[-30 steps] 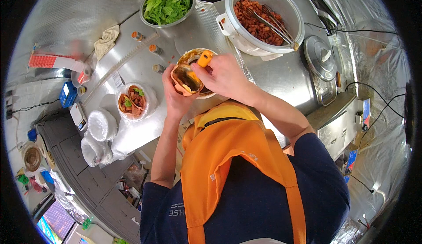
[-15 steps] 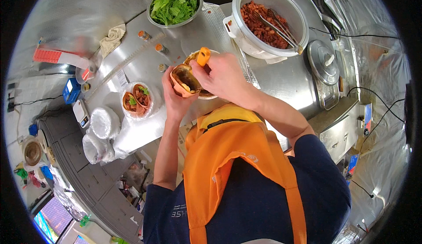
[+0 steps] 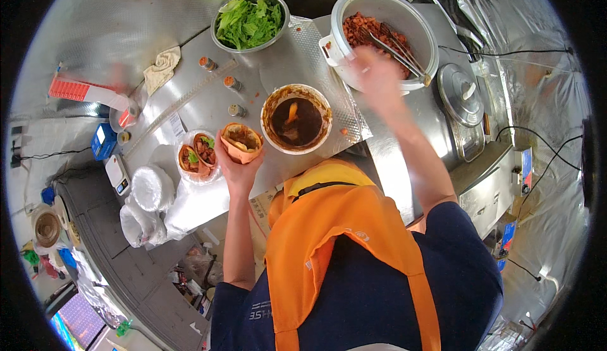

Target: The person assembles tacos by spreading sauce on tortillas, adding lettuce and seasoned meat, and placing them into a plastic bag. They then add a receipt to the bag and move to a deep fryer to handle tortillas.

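Head view, looking down on a steel counter [image 3: 297,54]: the person's left hand [image 3: 235,163] is raised over the counter's near edge, its fingers curled up and pressed around a filled taco shell [image 3: 241,141], which it grips from below with the open top upward. Just left of that shell, a white plate [image 3: 197,159] carries two more filled shells with green leaves. Just right of it stands a bowl of dark sauce [image 3: 296,120] with an orange spoon [image 3: 291,111] resting in it. The right hand [image 3: 377,75] is blurred, reaching over the rim of a large white pot of chopped red meat [image 3: 379,32] beside metal tongs [image 3: 395,51]; whether its fingers are spread or closed cannot be told. A metal bowl of lettuce [image 3: 249,21] sits farther back, and a round pot lid [image 3: 460,94] lies to the right.
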The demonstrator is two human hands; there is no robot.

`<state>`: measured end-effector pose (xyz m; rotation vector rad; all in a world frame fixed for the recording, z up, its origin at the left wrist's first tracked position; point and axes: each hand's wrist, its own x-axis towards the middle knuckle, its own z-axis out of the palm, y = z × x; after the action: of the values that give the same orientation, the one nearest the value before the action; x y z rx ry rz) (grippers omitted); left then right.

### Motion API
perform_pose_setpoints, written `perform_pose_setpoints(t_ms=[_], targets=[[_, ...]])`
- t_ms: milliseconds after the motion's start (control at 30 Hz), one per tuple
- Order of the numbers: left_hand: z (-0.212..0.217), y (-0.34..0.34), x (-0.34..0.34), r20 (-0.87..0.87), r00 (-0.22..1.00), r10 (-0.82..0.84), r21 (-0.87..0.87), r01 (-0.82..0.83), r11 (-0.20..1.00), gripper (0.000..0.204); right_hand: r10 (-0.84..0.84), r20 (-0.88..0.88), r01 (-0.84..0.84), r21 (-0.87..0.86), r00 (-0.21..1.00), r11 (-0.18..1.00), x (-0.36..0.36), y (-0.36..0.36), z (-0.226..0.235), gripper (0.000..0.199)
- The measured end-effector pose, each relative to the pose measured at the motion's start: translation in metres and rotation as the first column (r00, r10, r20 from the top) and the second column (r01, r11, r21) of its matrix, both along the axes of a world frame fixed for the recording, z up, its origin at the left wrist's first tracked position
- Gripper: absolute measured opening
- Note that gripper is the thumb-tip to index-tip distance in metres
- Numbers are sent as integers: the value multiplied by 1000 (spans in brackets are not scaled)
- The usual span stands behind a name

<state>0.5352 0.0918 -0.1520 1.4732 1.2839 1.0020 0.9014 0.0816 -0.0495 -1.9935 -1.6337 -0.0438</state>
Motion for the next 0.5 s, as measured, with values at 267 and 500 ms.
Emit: perform_pose_setpoints(t_ms=[267,500], targets=[[11,-3,29,62,995,-78,89,72,993,114,-206,262,331,-660,943,675,168,-23,-12,55],[12,-1,28,163,986,-34,-44,42,998,114,-140,-636,-224,-457,759,861,72,-6,81,26]])
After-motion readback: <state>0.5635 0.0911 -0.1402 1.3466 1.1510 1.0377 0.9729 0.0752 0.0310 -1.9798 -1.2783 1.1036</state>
